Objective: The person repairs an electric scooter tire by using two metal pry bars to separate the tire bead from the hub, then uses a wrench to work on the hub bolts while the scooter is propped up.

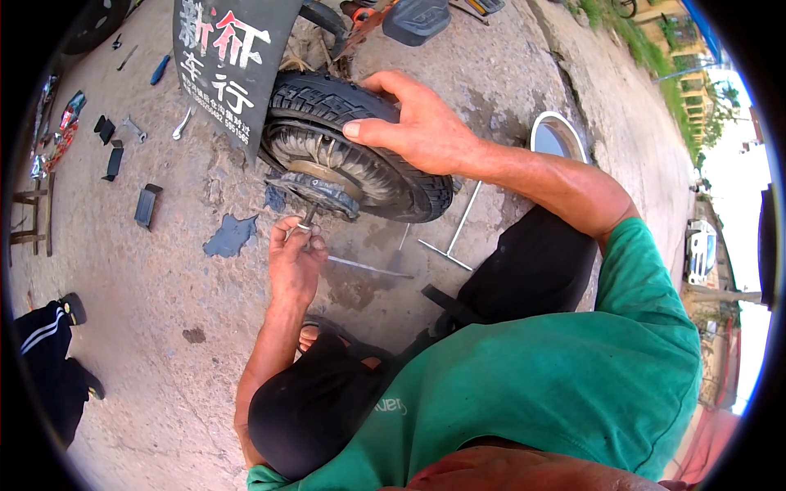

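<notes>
A wheel with a black knobbly tyre [327, 96] and a dirty hub [315, 190] stands tilted in front of me. My right hand [413, 127] grips the tyre from above, its thumb lying along the sidewall and its other fingers over the tread. Below the hub, the fingers of my left hand [296, 255] are pinched together at the end of the axle [309, 216]. Between them shows a small ring-shaped metal piece [304, 227], like a washer or nut; the fingers partly cover it. A black mudflap [221, 69] hangs against the wheel's left side.
On the concrete at left lie a wrench [134, 128], another wrench [182, 123], a blue-handled screwdriver [160, 70] and black box-like pieces [147, 204]. A T-handled bar [446, 254] and a round basin [558, 135] are right of the wheel. A bystander's legs [53, 360] stand at lower left.
</notes>
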Demonstrator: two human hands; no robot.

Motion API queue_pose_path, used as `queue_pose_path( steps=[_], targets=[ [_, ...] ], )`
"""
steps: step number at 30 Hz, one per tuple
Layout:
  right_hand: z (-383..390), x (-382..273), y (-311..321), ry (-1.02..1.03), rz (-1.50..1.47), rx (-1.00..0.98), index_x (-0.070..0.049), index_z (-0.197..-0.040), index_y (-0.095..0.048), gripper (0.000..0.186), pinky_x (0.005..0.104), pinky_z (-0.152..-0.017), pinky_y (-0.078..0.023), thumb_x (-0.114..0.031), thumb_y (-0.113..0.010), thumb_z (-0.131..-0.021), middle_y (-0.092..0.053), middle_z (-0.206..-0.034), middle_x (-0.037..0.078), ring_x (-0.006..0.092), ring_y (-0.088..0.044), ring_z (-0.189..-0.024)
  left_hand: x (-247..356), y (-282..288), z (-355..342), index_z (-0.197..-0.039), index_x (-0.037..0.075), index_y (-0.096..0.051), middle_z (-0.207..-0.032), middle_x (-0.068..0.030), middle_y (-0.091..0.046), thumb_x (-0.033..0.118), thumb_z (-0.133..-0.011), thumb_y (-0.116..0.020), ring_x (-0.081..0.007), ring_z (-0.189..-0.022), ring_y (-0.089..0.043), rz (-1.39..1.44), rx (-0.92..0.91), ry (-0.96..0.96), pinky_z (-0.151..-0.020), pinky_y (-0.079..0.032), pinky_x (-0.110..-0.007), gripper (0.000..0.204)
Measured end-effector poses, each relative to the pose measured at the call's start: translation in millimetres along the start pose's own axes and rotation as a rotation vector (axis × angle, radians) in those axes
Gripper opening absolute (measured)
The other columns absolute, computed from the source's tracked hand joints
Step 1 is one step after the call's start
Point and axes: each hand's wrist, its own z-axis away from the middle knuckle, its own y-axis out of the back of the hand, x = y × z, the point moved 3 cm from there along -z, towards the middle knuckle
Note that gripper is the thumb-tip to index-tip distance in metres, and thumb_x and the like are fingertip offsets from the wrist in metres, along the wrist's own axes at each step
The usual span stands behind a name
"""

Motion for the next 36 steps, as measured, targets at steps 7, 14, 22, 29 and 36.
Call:
queue_pose_path(
  steps=[7, 14, 22, 29, 36],
  targets=[
    [1, -6, 2, 0.010, 0.043, -0.006, 0.007, -0.132, -0.065, 0.079, 0.0435, -0.102, -0.053, -0.054, -0.083, -0.086, -0.065, -0.125, 0.024, 0.0365, -0.066, -0.117, 0, 2, 4, -0.131, 0.006, -0.067, -0.112, -0.0132, -0.073, 0.002, -0.103, -0.063, -0.0200, -0.085, -0.066, -0.095, 0.013, -0.064, -0.074, -0.054, -0.037, 0.029],
    [0, -7, 3, 0.027, 0.057, 0.008, 0.007, -0.129, -0.067, 0.076, 0.0438, -0.102, -0.053, -0.053, -0.083, -0.086, -0.065, -0.122, 0.024, 0.0371, -0.066, -0.117, -1, 2, 4, -0.141, 0.001, -0.067, -0.114, -0.0161, -0.076, 0.003, -0.106, -0.062, -0.0197, -0.085, -0.067, -0.119, -0.017, -0.098, -0.075, -0.057, -0.034, 0.036],
    [1, -8, 4, 0.018, 0.059, 0.006, 0.006, -0.130, -0.067, 0.076, 0.0438, -0.102, -0.053, -0.053, -0.083, -0.086, -0.066, -0.122, 0.024, 0.0367, -0.066, -0.117, 3, 0, 5, -0.141, 0.004, -0.066, -0.104, -0.0100, -0.073, 0.002, -0.105, -0.065, -0.0192, -0.081, -0.067, -0.082, -0.052, -0.164, -0.070, -0.055, -0.033, 0.036],
    [1, -3, 2, 0.016, 0.042, 0.008, 0.006, -0.130, -0.067, 0.077, 0.0440, -0.102, -0.053, -0.054, -0.083, -0.086, -0.066, -0.122, 0.024, 0.0365, -0.066, -0.117, 2, 6, 5, -0.141, 0.003, -0.066, -0.100, -0.0044, -0.068, -0.007, -0.099, -0.070, -0.0171, -0.080, -0.069, -0.284, -0.032, -0.242, -0.070, -0.062, -0.038, 0.043],
    [1, -3, 2, 0.024, 0.056, 0.007, 0.006, -0.131, -0.067, 0.078, 0.0440, -0.103, -0.053, -0.055, -0.083, -0.086, -0.065, -0.124, 0.025, 0.0369, -0.066, -0.118, 6, 17, 0, -0.146, 0.003, -0.064, -0.103, -0.0047, -0.069, -0.001, -0.099, -0.075, -0.0154, -0.080, -0.067, -0.798, 0.042, -0.418, -0.072, -0.057, -0.031, 0.049]
  ],
)
